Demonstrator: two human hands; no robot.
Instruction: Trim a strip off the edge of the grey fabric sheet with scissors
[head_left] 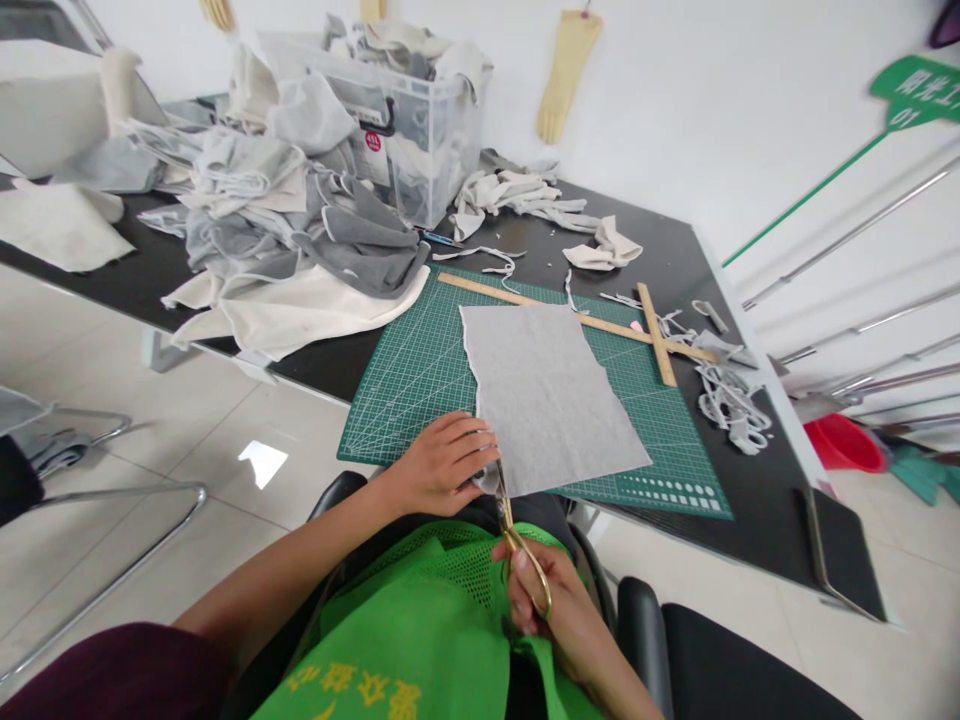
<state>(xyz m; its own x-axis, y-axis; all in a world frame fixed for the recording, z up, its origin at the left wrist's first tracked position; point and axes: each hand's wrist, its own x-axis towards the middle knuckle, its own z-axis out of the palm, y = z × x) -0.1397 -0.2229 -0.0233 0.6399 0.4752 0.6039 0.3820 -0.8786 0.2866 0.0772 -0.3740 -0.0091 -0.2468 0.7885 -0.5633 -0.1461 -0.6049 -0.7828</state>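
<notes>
A light grey piece of cloth (555,390) lies on the green cutting mat (405,380), its near left corner by the table's front edge. My left hand (448,460) is closed on that corner, with a bit of the cloth folded at its fingertips. In my right hand (544,590) is a pair of scissors (514,535) with gold handles, my fingers in and around the loops. The blades point away from me and meet the cloth's left edge close beside my left fingers. How far the blades are parted I cannot make out.
Wooden rulers (469,287) lie across the mat behind the cloth. Piles of grey and cream cloth (247,220) cover the table's left, beside a full clear bin (442,140). Cut strips (731,400) lie at right, and a phone (844,550) rests at the near right corner.
</notes>
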